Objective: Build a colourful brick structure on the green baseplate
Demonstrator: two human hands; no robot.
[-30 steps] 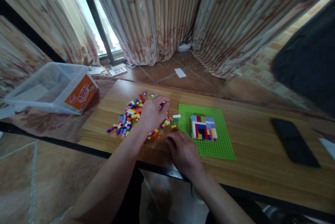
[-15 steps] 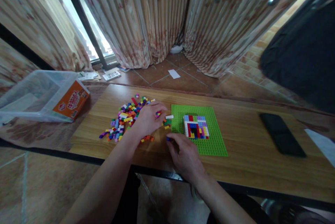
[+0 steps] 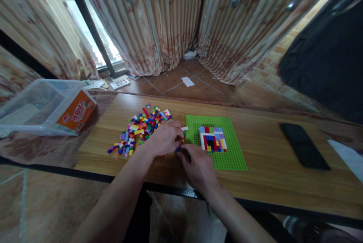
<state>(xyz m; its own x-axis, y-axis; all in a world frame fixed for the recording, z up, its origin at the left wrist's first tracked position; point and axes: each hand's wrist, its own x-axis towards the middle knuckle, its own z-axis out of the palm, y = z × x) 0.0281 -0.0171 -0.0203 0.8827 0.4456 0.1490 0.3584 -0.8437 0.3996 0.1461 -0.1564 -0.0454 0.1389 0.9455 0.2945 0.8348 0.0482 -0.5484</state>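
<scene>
In the head view, the only one I have, I bend both arms over a wooden surface. My right hand pinches what looks like a small blue brick between its fingers, just left of the green baseplate. My left hand comes right up to it, fingers curled; whether they grip anything I cannot tell, since my own knuckles cover the spot.

On the baseplate sits a blocky build in white, red, blue, lilac and yellow, with a dark gap framed in red on my side. That much is joined, I judge, with bare green studs all round it. The blue brick is apart from it, not yet fixed there. Many more bricks lie loose in a pile to the left, partly behind my left hand; how many belong on the build, I cannot say.
</scene>
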